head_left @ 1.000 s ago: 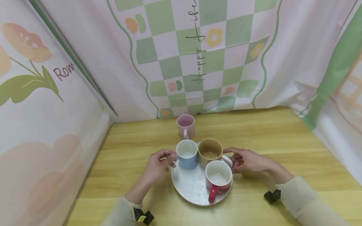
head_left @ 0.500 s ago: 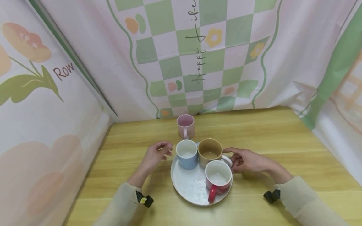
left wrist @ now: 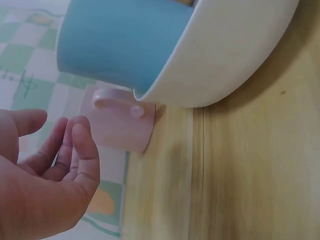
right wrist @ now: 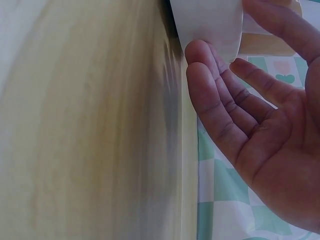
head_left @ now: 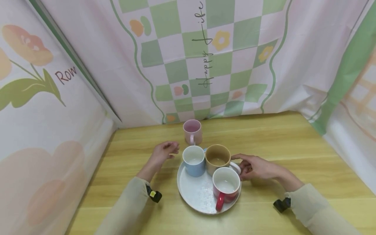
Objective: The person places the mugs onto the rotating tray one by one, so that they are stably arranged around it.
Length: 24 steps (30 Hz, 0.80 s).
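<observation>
A round white plate [head_left: 192, 194] holds a light blue mug [head_left: 195, 170], a brown mug [head_left: 211, 167] with a white handle, and a red and white mug [head_left: 232, 195]. Behind it on the table stands a pink mug [head_left: 197, 136]. My left hand [head_left: 163, 153] is in the air left of the blue and pink mugs, its fingers loosely bent around nothing. In the left wrist view the pink mug [left wrist: 122, 122] lies beyond its fingertips. My right hand [head_left: 256, 168] is at the plate's right side, fingertips right at the rim [right wrist: 212, 25] and beside the white handle.
The wooden table [head_left: 273, 137] ends at a checkered curtain [head_left: 220, 65] behind the pink mug. A flower-printed cloth [head_left: 53, 124] borders the left side. Each wrist carries a small black camera [head_left: 282, 205].
My left hand has drawn away from the plate's left rim and moved up and back toward the pink mug. The right hand, plate and mugs stay in place.
</observation>
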Available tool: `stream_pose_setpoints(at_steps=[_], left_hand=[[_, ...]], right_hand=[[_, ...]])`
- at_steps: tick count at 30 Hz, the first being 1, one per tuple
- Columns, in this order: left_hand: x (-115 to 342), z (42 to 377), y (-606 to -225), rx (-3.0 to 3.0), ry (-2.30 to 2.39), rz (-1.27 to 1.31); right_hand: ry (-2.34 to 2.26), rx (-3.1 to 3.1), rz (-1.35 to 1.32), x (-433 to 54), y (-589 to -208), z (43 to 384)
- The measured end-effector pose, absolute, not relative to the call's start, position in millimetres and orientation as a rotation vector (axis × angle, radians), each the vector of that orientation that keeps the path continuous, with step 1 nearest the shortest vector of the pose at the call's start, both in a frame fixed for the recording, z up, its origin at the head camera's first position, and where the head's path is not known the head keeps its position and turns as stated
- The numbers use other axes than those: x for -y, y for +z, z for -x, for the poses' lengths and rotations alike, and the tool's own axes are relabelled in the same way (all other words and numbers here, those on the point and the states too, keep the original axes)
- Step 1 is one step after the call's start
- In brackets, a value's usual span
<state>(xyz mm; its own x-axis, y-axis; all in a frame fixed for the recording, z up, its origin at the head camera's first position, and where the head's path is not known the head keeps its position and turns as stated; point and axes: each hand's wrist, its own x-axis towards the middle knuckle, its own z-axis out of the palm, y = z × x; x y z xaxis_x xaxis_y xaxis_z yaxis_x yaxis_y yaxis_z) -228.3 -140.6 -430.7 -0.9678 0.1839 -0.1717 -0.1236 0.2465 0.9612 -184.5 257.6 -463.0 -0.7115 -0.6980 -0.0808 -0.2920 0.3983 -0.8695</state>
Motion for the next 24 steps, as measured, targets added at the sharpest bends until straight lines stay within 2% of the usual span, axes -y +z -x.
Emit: stream_pose_setpoints(at_steps=[24], left_hand=[[122, 268, -448, -2.098, 1.718, -0.145]], right_hand=[[-1.247, -2.233, 0.837, -259, -466, 184]])
